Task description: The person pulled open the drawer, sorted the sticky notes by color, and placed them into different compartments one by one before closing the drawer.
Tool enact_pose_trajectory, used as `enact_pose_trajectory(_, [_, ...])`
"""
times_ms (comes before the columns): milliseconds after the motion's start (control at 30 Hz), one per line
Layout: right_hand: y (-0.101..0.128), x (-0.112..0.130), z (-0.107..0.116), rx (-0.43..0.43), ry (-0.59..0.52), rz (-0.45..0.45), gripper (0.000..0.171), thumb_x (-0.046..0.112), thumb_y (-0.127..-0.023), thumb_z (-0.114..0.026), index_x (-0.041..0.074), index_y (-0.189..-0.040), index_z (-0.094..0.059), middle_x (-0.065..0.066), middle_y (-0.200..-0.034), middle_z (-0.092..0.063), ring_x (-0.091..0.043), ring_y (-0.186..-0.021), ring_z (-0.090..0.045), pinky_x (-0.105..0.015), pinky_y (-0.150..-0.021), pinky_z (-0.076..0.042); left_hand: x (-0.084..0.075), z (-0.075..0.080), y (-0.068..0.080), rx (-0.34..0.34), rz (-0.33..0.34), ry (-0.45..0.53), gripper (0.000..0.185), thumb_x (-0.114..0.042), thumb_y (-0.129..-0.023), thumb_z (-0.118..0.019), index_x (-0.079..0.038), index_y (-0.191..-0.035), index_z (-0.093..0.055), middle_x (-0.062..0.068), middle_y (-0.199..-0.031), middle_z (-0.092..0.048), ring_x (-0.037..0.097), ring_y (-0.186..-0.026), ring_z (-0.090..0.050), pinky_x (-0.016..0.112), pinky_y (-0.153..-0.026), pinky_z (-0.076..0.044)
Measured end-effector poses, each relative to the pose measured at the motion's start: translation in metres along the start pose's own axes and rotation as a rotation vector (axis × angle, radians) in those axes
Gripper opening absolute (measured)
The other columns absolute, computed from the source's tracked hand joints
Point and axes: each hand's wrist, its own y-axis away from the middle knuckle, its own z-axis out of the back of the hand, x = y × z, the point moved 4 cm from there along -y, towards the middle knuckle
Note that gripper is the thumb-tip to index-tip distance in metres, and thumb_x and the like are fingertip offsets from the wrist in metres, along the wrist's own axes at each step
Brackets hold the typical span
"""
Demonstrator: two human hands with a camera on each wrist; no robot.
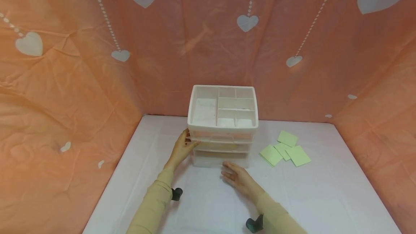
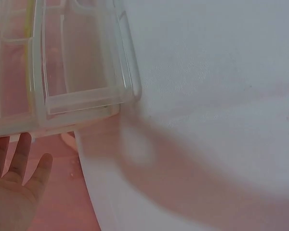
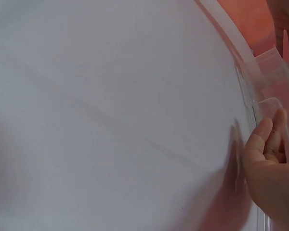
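Left hand (image 1: pixel 182 147): fingers straight against the left side of the drawer organizer (image 1: pixel 222 125), apparently bracing it. Right hand (image 1: pixel 238 178): fingers relaxed and apart, at the bottom drawer (image 1: pixel 221 159) front, gripping nothing. The organizer stands near the desk (image 1: pixel 325 198) rear edge, centred. Green notes (image 1: pixel 286 151) lie toward the right edge. Pink heart-print cloth (image 1: pixel 81 82) encloses the desk

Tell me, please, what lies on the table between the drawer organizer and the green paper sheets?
Nothing: in the head view, only bare white table shows between the drawer organizer and the green paper sheets. The right hand lies in front of the organizer, not in that stretch.
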Motion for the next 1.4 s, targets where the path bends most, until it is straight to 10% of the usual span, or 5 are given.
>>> enact_pose_trajectory(300, [0.013,-0.003,0.0,0.047,-0.002,-0.022,0.062,0.03,-0.097,-0.047,-0.005,-0.142,-0.024,0.001,-0.125,-0.052,-0.012,-0.104,-0.058,-0.038,-0.105,-0.039,0.0,0.0,0.001,0.019,0.028,0.01,0.072,-0.034,-0.087,-0.065,-0.012,-0.146,-0.028,0.014,-0.138,-0.044,0.031,-0.113,-0.051,0.047,-0.095,-0.044])
enact_pose_trajectory(633, [0.027,-0.009,-0.001,0.073,0.041,-0.045,0.065,0.032,-0.098,-0.045,-0.006,-0.144,-0.019,-0.008,-0.14,-0.042,-0.013,-0.106,-0.056,-0.036,-0.104,-0.041,0.001,-0.001,0.0,0.013,0.001,-0.007,0.07,-0.031,-0.087,-0.065,-0.008,-0.144,-0.03,0.017,-0.129,-0.048,0.032,-0.109,-0.053,0.045,-0.089,-0.048])
enact_pose_trajectory(1400, [0.05,-0.019,-0.012,0.134,-0.026,-0.113,0.033,0.03,-0.098,-0.047,0.012,-0.124,-0.054,0.004,-0.113,-0.051,-0.008,-0.096,-0.057,-0.024,-0.091,-0.047,0.001,0.0,0.0,0.038,0.045,0.002,0.075,-0.039,-0.086,-0.065,-0.012,-0.145,-0.027,0.015,-0.132,-0.045,0.032,-0.113,-0.051,0.046,-0.093,-0.046])
